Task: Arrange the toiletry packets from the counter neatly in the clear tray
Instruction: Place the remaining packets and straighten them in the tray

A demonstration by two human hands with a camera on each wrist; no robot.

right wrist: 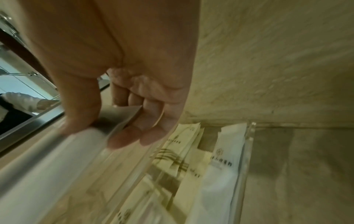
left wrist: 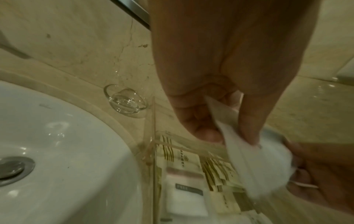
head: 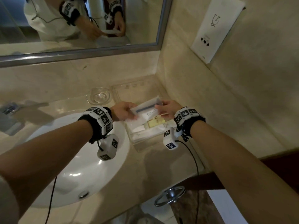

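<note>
Both hands hold one long white toiletry packet (head: 146,109) with a blue item inside, just above the clear tray (head: 137,139). My left hand (head: 124,110) pinches its left end; in the left wrist view thumb and fingers grip the white packet (left wrist: 235,145). My right hand (head: 166,109) pinches its right end, and the right wrist view shows the same packet (right wrist: 76,145) held between thumb and fingers. The tray (left wrist: 153,166) holds several cream and white packets (left wrist: 184,195) lying flat. Cream striped packets (right wrist: 172,163) and a white one (right wrist: 222,166) lie side by side in it.
A small glass dish (head: 98,95) stands behind the tray to the left. The white sink basin (head: 77,167) lies left of the tray, its tap (head: 9,109) at far left. The mirror (head: 80,21) and tiled corner wall (head: 210,102) close in the back and right.
</note>
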